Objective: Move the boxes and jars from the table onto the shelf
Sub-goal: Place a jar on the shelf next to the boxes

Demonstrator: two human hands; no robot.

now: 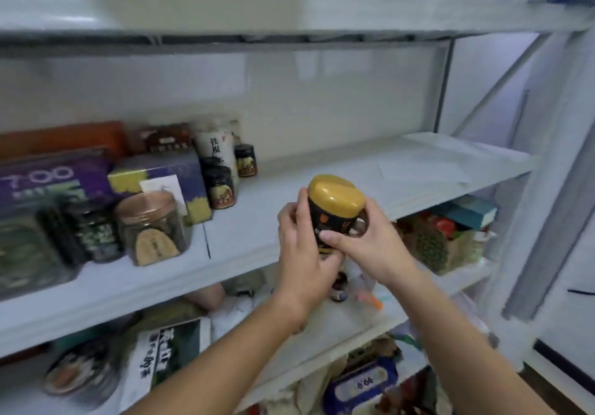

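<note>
The yellow-lidded jar [335, 210] is held in both hands at the front edge of the middle shelf [370, 170], about halfway along it and tilted slightly toward the person. The left hand [301, 244] is curled round its left side and underside. The right hand [373, 244] wraps its right side with the thumb laid across the dark label, so both hands are clamped on the jar. Its base is hidden behind the fingers, and I cannot tell whether it touches the board or hangs just above it. The step in hand looks like setting this jar down. To do it well, bring the jar upright first, then carry it inward until its whole base is over the board and well clear of the lip. The bare stretch to the right of the small dark jars [222, 186] seems the natural spot, since the left part is crowded by the copper-lidded jar [151, 228] and the purple box [164, 176]. Lower it straight down so the base meets the board flat. The left fingers under the base should slide out sideways before the weight settles, or they may tip the jar. Let go only when it stands by itself, then draw both hands back low and straight so a sleeve or wrist does not clip the neighbouring jars.
</note>
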